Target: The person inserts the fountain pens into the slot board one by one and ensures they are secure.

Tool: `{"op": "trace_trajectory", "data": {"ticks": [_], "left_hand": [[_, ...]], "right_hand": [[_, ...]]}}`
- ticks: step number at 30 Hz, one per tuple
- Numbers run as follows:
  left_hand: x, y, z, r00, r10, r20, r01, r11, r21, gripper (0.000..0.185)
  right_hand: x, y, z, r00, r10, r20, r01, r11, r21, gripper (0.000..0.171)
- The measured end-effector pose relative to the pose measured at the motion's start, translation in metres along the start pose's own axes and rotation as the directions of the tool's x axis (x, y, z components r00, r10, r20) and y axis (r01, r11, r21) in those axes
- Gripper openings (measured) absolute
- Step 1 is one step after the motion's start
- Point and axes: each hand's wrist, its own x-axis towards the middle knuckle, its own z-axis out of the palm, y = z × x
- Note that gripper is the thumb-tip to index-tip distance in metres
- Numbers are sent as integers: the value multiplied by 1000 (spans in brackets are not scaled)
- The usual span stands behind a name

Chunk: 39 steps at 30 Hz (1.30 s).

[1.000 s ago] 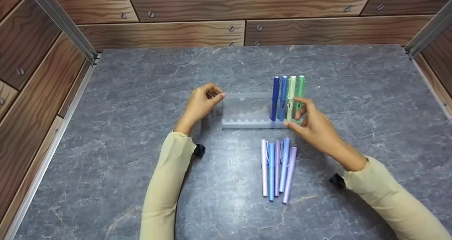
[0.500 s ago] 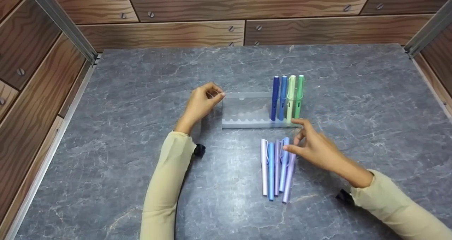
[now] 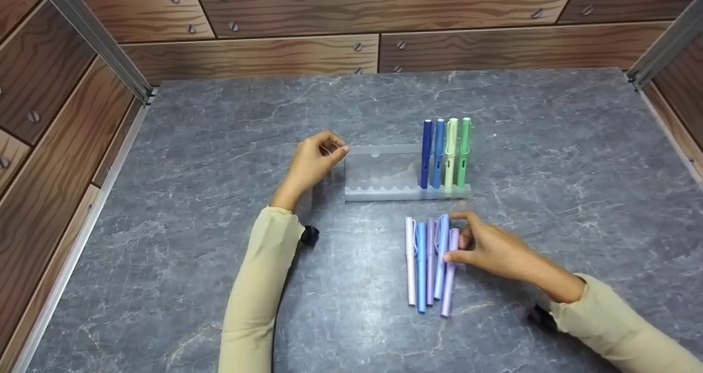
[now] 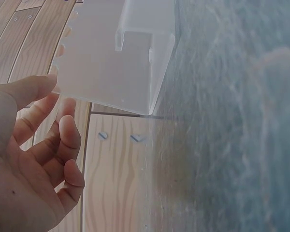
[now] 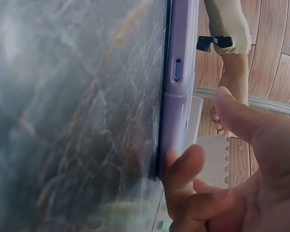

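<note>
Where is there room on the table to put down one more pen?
The grey marble table is bare left of the left hand, behind the frosted plastic pen rack, and right of it. It is crowded in front, where five pastel pens lie beside the right hand.

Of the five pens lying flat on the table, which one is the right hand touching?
The lilac pen at the right edge of the lying group. The right hand has its fingertips on its upper end; the other four lie to its left, untouched.

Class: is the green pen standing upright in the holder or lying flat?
Upright: the green pen stands in the holder.
</note>
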Motion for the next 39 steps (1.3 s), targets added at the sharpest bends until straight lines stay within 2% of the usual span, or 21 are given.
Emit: {"op": "trace_trajectory", "data": {"ticks": [11,23,39], "left_hand": [[-2,-2,1,1000,-7,-1,7,1000,-12,14],[-1,-1,1,1000,-1,-2,1,1000,-5,14],[0,0,0,1000,3,0,-3,1000,3,15]], "right_hand": [[-2,5,0,999,-10,38,11,1000,-28,64],[0,5,-1,997,4,71,-3,1000,-19,66],[0,5,2,999,-2,49,4,999,-46,61]]}}
